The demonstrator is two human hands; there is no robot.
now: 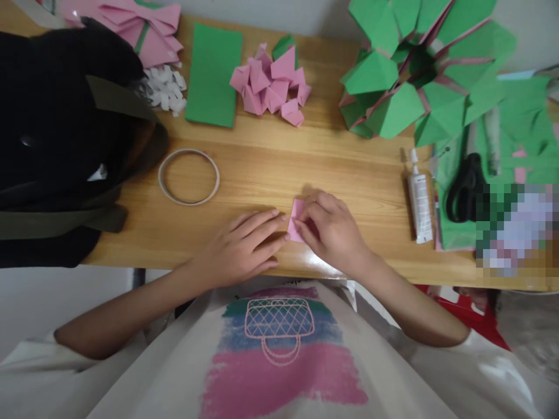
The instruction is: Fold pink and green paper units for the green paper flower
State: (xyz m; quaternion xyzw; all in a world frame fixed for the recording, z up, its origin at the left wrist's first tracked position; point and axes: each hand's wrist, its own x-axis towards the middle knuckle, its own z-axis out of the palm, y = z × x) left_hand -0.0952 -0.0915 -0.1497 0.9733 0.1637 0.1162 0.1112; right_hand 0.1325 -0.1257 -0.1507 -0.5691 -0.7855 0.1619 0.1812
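Note:
A small pink piece of paper (296, 231) lies on the wooden table close to its front edge. My right hand (329, 227) has its fingers curled and pinched over the paper's right side, covering part of it. To the left, my left hand (248, 244) rests palm down with fingers stretched out, its fingertips at the paper's left edge. Beyond both hands sits a heap of folded pink paper pieces (266, 84), with a bit of green behind it. A flat green paper stack (215, 75) is beside that heap.
A tape ring (188, 177) lies left of my hands. Black fabric with straps (56, 134) covers the table's left end. On the right are a glue tube (420, 203), black-handled scissors (467, 189) and a large green-and-pink paper construction (423, 70). White paper strips (166, 87) lie at the back left.

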